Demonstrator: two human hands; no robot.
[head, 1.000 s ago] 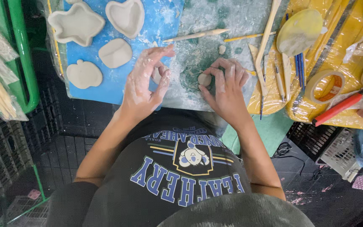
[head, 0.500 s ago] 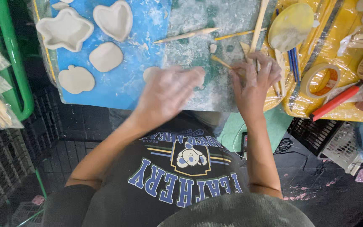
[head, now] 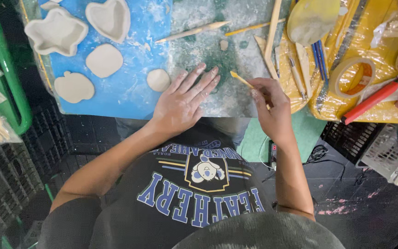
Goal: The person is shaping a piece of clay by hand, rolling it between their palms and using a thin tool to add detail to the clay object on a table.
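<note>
free: mat centre (head: 236,27) | blocked: clay disc (head: 158,80), wooden tools (head: 272,32)

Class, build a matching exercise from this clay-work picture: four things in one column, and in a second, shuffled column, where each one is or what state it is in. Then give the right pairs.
Column one
1. left hand
2. right hand
3. heart-shaped clay dish
4. roll of tape

Column two
A. lying on the yellow plastic sheet
B. holding a thin wooden tool
C. flat on the mat, fingers spread
D. at the far edge of the blue mat

Pairs: 1-C, 2-B, 3-D, 4-A
</note>
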